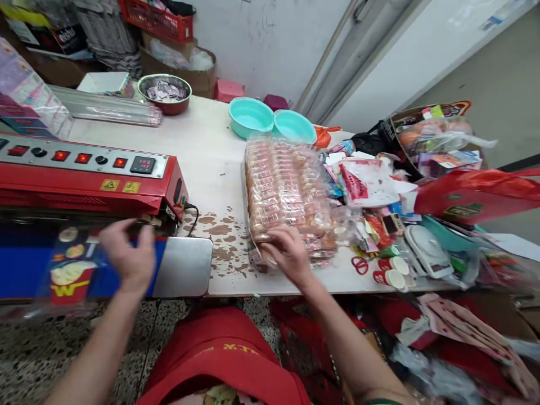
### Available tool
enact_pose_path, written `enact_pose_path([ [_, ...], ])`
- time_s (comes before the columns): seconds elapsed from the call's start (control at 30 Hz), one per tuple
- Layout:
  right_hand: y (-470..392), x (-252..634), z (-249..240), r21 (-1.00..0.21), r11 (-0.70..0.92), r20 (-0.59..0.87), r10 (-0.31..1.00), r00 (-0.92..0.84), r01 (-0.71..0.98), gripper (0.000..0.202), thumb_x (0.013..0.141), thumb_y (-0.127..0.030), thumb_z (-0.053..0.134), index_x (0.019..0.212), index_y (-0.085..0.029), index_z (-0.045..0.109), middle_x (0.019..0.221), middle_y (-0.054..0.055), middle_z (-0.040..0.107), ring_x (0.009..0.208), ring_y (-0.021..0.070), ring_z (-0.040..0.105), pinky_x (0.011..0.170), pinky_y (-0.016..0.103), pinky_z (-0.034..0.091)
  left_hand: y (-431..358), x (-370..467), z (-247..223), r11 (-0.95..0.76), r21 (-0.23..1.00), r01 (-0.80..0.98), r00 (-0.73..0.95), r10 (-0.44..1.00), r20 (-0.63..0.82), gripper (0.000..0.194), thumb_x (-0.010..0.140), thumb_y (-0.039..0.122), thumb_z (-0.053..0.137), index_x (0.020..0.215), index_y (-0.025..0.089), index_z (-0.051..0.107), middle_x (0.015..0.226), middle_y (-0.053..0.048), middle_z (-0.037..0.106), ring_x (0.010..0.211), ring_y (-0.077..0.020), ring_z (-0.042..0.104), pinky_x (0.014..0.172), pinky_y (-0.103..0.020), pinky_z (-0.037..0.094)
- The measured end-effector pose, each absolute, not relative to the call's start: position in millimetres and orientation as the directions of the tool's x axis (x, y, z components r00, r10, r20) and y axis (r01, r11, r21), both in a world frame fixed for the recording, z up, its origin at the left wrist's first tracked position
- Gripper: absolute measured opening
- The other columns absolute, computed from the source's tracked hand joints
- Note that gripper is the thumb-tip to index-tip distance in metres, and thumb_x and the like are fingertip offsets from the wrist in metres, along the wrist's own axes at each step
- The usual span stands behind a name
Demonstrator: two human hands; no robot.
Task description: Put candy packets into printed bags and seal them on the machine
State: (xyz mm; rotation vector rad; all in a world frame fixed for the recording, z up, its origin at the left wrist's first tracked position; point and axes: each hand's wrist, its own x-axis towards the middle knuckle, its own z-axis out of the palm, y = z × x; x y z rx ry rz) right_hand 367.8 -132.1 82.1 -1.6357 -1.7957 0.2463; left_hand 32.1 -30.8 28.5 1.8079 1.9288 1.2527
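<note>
My left hand point(130, 253) is over the blue belt point(113, 275) of the red sealing machine point(84, 191), thumb and fingers apart with nothing between them. Just left of it, a clear bag point(72, 275) with a red and yellow fries picture lies on the belt, blurred. My right hand point(287, 253) is at the near edge of a large stack of small clear-wrapped packs point(282, 185). Its thumb and fingers are closed round one brownish pack point(265, 236) at the stack's near left corner.
Two turquoise basins point(251, 117) and a metal bowl point(164, 93) stand at the back of the white table point(202, 146). To the right lie red scissors point(360, 265), paper cups point(390, 278), a white scale point(428, 251) and a red bag point(472, 194).
</note>
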Motion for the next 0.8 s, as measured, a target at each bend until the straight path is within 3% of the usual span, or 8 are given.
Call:
enact_pose_path([
  [0.1, -122.6, 427.3, 84.4, -0.260, 0.155, 0.237, 0.967, -0.092, 0.953, 0.021, 0.077, -0.025, 0.074, 0.097, -0.024, 0.070, 0.111, 0.012, 0.061, 0.105, 0.0301, 0.053, 0.089, 0.047, 0.048, -58.3, 151.2, 36.7, -0.550, 0.607, 0.574, 0.411, 0.834, 0.367, 0.038, 0.086, 0.028, 0.059, 0.123, 0.027, 0.051, 0.125, -0.010, 0.050, 0.117, -0.0267, 0.047, 0.102, -0.043, 0.039],
  [0.17, -111.9, 445.8, 80.3, -0.127, 0.181, 0.125, 0.978, -0.165, 0.975, 0.011, 0.077, -0.025, 0.074, 0.087, -0.022, 0.072, 0.114, 0.014, 0.060, 0.107, 0.0319, 0.052, 0.089, 0.048, 0.047, -60.9, 208.0, 38.8, -0.654, 0.507, 0.561, 0.609, 0.741, 0.282, 0.029, 0.084, 0.025, 0.062, 0.112, 0.029, 0.061, 0.131, -0.009, 0.048, 0.121, -0.0296, 0.042, 0.099, -0.046, 0.040],
  [0.23, -103.9, 452.8, 80.3, -0.095, 0.225, 0.072, 0.973, -0.218, 0.970, 0.004, 0.080, -0.026, 0.071, 0.080, -0.022, 0.072, 0.115, 0.014, 0.061, 0.108, 0.0325, 0.053, 0.089, 0.049, 0.047, -53.0, 231.8, 43.3, -0.677, 0.427, 0.599, 0.664, 0.718, 0.207, 0.014, 0.084, 0.024, 0.062, 0.097, 0.028, 0.067, 0.134, -0.009, 0.047, 0.124, -0.0328, 0.038, 0.096, -0.050, 0.040],
  [0.37, -95.1, 448.1, 111.0, -0.315, 0.367, 0.197, 0.927, -0.318, 0.875, 0.015, 0.085, -0.033, 0.066, 0.076, -0.021, 0.070, 0.124, 0.012, 0.062, 0.116, 0.0296, 0.055, 0.096, 0.050, 0.046, -30.2, 210.4, 77.0, -0.656, 0.488, 0.576, 0.638, 0.734, 0.233, 0.013, 0.080, 0.034, 0.068, 0.080, 0.022, 0.067, 0.135, -0.010, 0.050, 0.126, -0.0352, 0.036, 0.098, -0.055, 0.036],
  [0.47, -85.2, 427.8, 153.7, -0.578, 0.423, 0.320, 0.904, -0.283, 0.698, 0.019, 0.086, -0.037, 0.065, 0.074, -0.022, 0.068, 0.114, 0.007, 0.069, 0.108, 0.0247, 0.063, 0.093, 0.044, 0.051, -23.3, 184.1, 118.9, -0.551, 0.752, 0.362, 0.584, 0.763, 0.278, 0.022, 0.077, 0.038, 0.072, 0.074, 0.018, 0.063, 0.127, -0.009, 0.058, 0.119, -0.0288, 0.048, 0.102, -0.049, 0.038],
  [0.57, -70.1, 391.6, 186.4, -0.761, 0.378, 0.365, 0.921, -0.134, 0.528, 0.016, 0.082, -0.039, 0.069, 0.076, -0.023, 0.070, 0.091, 0.004, 0.075, 0.087, 0.0219, 0.070, 0.078, 0.038, 0.056, -23.6, 164.3, 150.9, -0.217, 0.975, 0.056, 0.413, 0.894, 0.175, 0.023, 0.077, 0.038, 0.071, 0.082, 0.018, 0.061, 0.103, -0.007, 0.068, 0.099, -0.0212, 0.061, 0.092, -0.038, 0.048],
  [0.67, -53.4, 348.9, 188.2, -0.870, 0.329, 0.353, 0.936, -0.002, 0.367, 0.018, 0.074, -0.040, 0.075, 0.076, -0.022, 0.073, 0.080, 0.003, 0.075, 0.074, 0.0201, 0.070, 0.067, 0.033, 0.057, -22.9, 140.4, 158.0, 0.085, 0.981, -0.177, 0.257, 0.966, -0.038, 0.041, 0.067, 0.038, 0.079, 0.099, 0.016, 0.064, 0.088, -0.006, 0.071, 0.083, -0.0189, 0.066, 0.079, -0.033, 0.052],
  [0.8, -37.2, 298.8, 144.0, -0.972, 0.127, 0.142, 0.988, 0.064, 0.198, 0.022, 0.066, -0.041, 0.080, 0.071, -0.020, 0.074, 0.070, 0.003, 0.074, 0.063, 0.0174, 0.066, 0.059, 0.030, 0.054, -22.1, 102.5, 129.0, 0.370, 0.903, -0.220, 0.163, 0.926, -0.340, 0.041, 0.053, 0.040, 0.085, 0.078, 0.010, 0.069, 0.079, -0.009, 0.071, 0.066, -0.0173, 0.065, 0.062, -0.028, 0.052],
])
